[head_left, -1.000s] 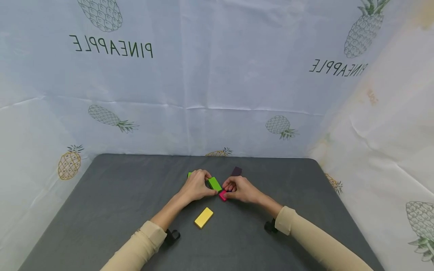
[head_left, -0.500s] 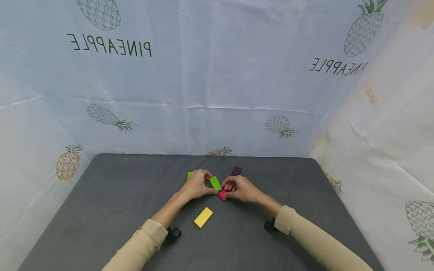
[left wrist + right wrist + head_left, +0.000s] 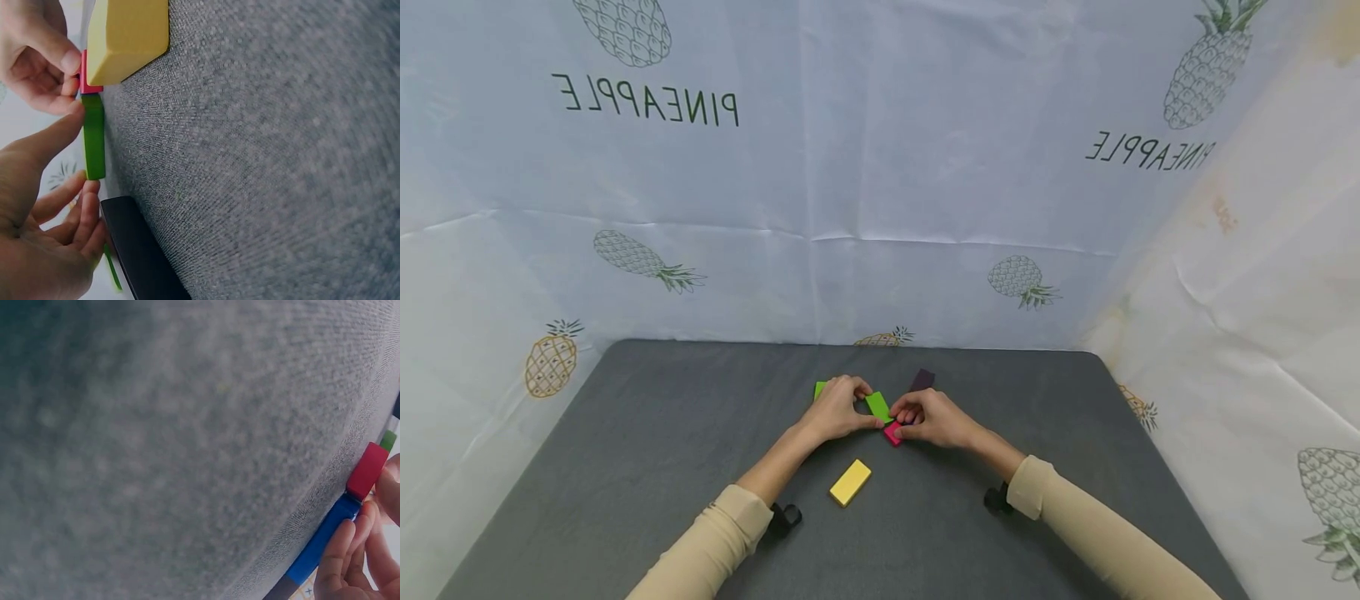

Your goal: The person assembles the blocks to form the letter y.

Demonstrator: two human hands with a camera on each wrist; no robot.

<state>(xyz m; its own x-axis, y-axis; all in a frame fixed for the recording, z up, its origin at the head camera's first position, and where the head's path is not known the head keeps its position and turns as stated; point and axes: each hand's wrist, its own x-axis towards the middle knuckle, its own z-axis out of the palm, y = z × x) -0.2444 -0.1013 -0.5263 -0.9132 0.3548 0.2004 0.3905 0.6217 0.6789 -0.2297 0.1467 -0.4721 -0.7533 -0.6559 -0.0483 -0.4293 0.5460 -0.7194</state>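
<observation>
My left hand (image 3: 837,412) pinches a bright green block (image 3: 878,407) between thumb and fingertips, one at each end of it. Beside it my right hand (image 3: 937,420) holds a small pinkish-red block (image 3: 892,432), the thumb against its near side. Green and red meet end to end in the left wrist view. Under the right fingers, the right wrist view shows a blue block (image 3: 322,540) with its end at the red one; the head view mostly hides it. A black block (image 3: 140,247) lies close by the left fingers.
On the dark grey table (image 3: 700,433), a yellow block (image 3: 851,482) lies nearer the body, between the forearms. Beyond the right hand is a dark block (image 3: 923,380). A second green block (image 3: 820,388) shows partly behind the left hand. Pineapple-printed cloth (image 3: 880,167) surrounds the table.
The green block in my left hand has shifted slightly to the right and turned a little, closer to the red one. My right hand and the yellow block have stayed in place.
</observation>
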